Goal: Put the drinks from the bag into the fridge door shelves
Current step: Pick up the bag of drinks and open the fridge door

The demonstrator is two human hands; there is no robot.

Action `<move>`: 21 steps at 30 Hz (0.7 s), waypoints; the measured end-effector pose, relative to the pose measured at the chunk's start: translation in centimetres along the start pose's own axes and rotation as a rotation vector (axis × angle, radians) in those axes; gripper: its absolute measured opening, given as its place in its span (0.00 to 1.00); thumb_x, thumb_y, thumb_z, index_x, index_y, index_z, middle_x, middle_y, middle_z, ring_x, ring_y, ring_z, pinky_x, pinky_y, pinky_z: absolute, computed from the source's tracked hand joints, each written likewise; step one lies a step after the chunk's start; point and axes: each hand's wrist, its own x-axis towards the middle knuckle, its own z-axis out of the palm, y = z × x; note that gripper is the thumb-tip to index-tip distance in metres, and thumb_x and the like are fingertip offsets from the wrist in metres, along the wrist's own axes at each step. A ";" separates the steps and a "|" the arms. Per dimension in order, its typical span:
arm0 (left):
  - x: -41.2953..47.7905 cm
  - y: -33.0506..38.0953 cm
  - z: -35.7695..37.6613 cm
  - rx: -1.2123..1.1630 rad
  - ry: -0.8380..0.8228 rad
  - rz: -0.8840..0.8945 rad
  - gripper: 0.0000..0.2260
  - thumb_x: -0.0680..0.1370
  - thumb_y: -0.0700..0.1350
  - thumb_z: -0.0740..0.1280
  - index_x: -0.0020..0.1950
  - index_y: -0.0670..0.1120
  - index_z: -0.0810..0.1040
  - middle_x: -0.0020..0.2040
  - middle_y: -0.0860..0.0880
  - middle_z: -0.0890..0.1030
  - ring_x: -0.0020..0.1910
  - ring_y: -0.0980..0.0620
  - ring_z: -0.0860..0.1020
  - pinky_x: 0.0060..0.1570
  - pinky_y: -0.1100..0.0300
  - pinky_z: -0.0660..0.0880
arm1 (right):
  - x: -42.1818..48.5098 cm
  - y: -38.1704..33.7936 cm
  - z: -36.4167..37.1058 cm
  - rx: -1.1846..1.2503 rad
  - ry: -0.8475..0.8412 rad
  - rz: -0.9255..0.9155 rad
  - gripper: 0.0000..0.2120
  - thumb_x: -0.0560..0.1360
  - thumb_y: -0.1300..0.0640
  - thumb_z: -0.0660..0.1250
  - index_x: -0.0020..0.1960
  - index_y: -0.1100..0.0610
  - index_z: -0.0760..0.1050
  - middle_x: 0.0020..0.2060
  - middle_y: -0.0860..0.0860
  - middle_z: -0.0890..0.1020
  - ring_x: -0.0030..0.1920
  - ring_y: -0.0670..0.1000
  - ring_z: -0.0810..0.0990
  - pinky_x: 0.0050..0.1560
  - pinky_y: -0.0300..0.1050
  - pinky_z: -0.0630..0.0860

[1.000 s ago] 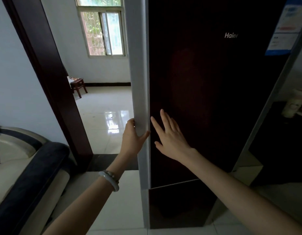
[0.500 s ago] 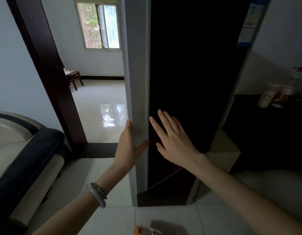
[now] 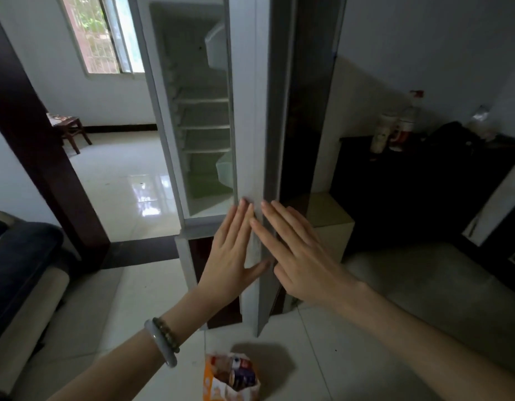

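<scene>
The fridge door (image 3: 260, 134) stands swung out, edge-on toward me, and the fridge interior (image 3: 202, 120) with its bare shelves shows to the left of it. My left hand (image 3: 233, 256) lies flat on the door's inner side, thumb hooked round the edge. My right hand (image 3: 293, 250) rests with spread fingers on the dark outer face. An orange and white bag (image 3: 231, 377) holding several drink cans sits on the floor tiles below my wrists. The door shelves are mostly hidden; only white bin edges (image 3: 218, 44) show.
A dark sofa (image 3: 22, 273) runs along the left. A dark doorframe (image 3: 39, 134) leads to a bright room with a small stool (image 3: 67, 127). At the right a black cabinet (image 3: 424, 192) carries bottles (image 3: 392, 131). A dark lower fridge door (image 3: 218, 285) stays closed.
The door has swung from nearly closed to wide open, uncovering the interior shelves. Both hands travelled with its edge. The view tilted down, bringing the bag of drinks into sight.
</scene>
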 end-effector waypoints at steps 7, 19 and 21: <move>1.2 3.2 1.7 -0.065 -0.041 0.038 0.38 0.75 0.58 0.64 0.74 0.37 0.54 0.75 0.38 0.55 0.75 0.42 0.52 0.73 0.45 0.54 | -4.9 2.0 -3.0 -0.145 -0.038 0.147 0.32 0.72 0.60 0.51 0.75 0.60 0.47 0.75 0.56 0.49 0.75 0.54 0.43 0.74 0.50 0.39; 7.4 1.6 6.5 -0.023 -0.141 0.045 0.38 0.76 0.65 0.52 0.75 0.41 0.47 0.76 0.43 0.48 0.75 0.49 0.46 0.74 0.51 0.46 | -8.1 5.8 -1.7 -0.333 -0.119 0.260 0.29 0.71 0.60 0.59 0.71 0.65 0.62 0.73 0.62 0.59 0.74 0.59 0.53 0.72 0.57 0.52; 9.0 2.0 7.5 -0.060 -0.124 0.106 0.38 0.77 0.64 0.53 0.75 0.39 0.49 0.76 0.42 0.50 0.75 0.49 0.47 0.74 0.52 0.47 | -8.8 7.1 -1.3 -0.395 -0.161 0.289 0.30 0.71 0.59 0.61 0.72 0.65 0.61 0.73 0.62 0.59 0.74 0.60 0.54 0.73 0.57 0.50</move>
